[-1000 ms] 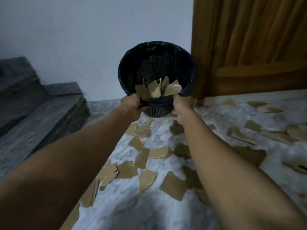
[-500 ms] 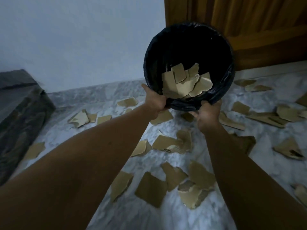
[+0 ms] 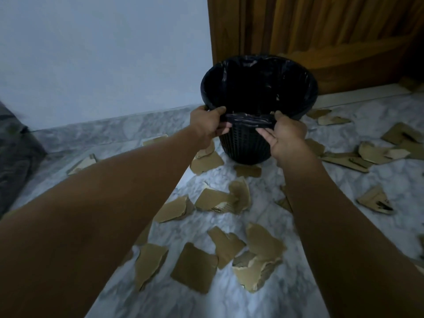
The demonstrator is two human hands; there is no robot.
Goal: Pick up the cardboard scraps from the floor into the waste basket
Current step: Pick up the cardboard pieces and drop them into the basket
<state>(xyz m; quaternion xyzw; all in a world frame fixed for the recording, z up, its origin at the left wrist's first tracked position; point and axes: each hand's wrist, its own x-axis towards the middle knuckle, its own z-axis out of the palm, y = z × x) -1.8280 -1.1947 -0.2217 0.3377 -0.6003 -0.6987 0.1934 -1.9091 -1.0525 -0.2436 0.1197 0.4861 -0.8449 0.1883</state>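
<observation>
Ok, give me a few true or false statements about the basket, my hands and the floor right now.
1. The left hand and the right hand both grip the basket at its near rim. True.
2. The basket lies tipped on its side. False: it is upright, with its opening facing up.
3. Cardboard scraps lie scattered on the floor. True.
4. A glass window is behind the basket. False: a wooden door is behind it.

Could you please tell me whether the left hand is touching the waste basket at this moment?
Touching. The head view shows the left hand gripping the near rim of the waste basket, with the thumb over the rim's top and the fingers curled beneath it.
</observation>
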